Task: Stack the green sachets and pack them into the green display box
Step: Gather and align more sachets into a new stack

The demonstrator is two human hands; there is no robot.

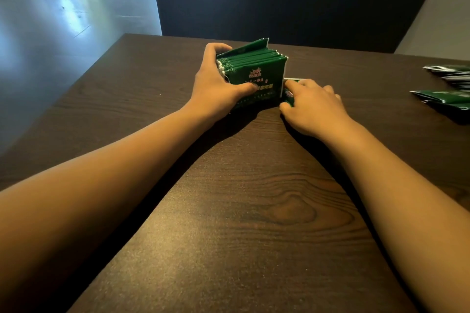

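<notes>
— Firstly, the hands: state?
— Left hand point(216, 84) grips the stack of green sachets point(254, 68), fingers curled over its far end, thumb pressed on the printed front face. Right hand point(312, 104) has its fingers curled round a single green sachet point(290, 95) lying low at the stack's right edge.
— Position of the stack?
— Standing on edge on the dark wood-grain worktop point(254, 211), roughly centre, sachets side by side.
— The green display box?
— Cannot tell it apart from the stack.
— Anything further out?
— Loose green sachets point(447, 99) lie at the worktop's right edge, well apart. A dark upholstered seat back point(279, 2) stands beyond the worktop.
</notes>
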